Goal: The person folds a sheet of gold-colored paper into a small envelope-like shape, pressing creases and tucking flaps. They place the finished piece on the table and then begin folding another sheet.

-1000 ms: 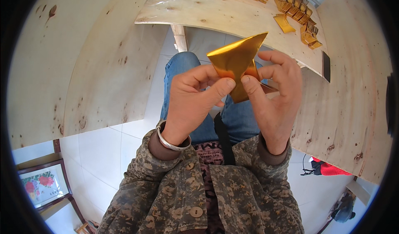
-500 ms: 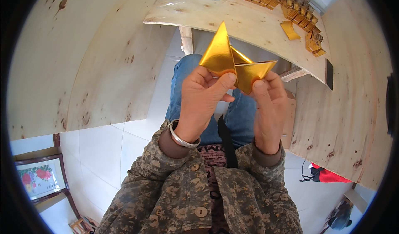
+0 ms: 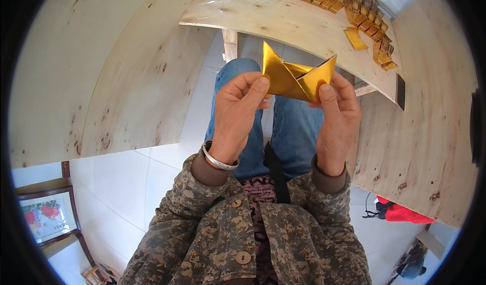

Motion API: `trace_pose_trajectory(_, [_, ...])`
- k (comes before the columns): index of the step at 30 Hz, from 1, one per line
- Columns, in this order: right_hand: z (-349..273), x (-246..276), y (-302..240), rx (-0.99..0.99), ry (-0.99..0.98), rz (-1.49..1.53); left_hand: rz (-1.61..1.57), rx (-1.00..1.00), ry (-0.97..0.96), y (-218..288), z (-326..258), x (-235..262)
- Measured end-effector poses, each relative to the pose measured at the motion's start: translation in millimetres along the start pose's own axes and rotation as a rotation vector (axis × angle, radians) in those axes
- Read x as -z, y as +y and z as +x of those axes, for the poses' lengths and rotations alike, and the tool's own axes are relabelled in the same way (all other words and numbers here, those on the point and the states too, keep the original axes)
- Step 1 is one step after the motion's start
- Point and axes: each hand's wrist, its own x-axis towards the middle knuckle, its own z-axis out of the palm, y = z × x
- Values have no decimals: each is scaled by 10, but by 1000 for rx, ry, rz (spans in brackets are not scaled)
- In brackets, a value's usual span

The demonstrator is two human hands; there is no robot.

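both my forearms come up from the lower edge, sleeves to the wrists, a bangle on the left wrist. my left hand [image 3: 238, 112] is raised over my lap, back toward me, thumb and fingers pinched closed. my right hand [image 3: 338, 118] is level with it and just beside, thumb up front, fingers curled behind, pinched too. the hands stay slightly apart.

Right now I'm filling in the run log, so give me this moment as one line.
left hand: pinching gold folded paper | right hand: pinching its other end | paper: held over lap, two points up | wooden table: folded gold pieces
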Motion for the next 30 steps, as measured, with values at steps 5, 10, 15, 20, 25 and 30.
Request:
trace_pose_trajectory(5, [-55,-293,103,-52,-5,101,-100,20,94,23,30,185])
trace_pose_trajectory(10, [-203,-644,333,-313,-207,258,-246,-6,133,67,25,363])
trace_pose_trajectory(15, [-200,-820,417,-345,-271,251,-327,2,82,168,-24,489])
trace_pose_trajectory(20, [-237,-843,331,-301,-271,122,-256,-41,56,288,-10,619])
trace_pose_trajectory(25, [-214,-791,332,-301,-348,142,-274,-10,38,246,67,513])
trace_pose_trajectory(30, [-28,-600,397,-332,-338,113,-269,38,104,127,210,240])
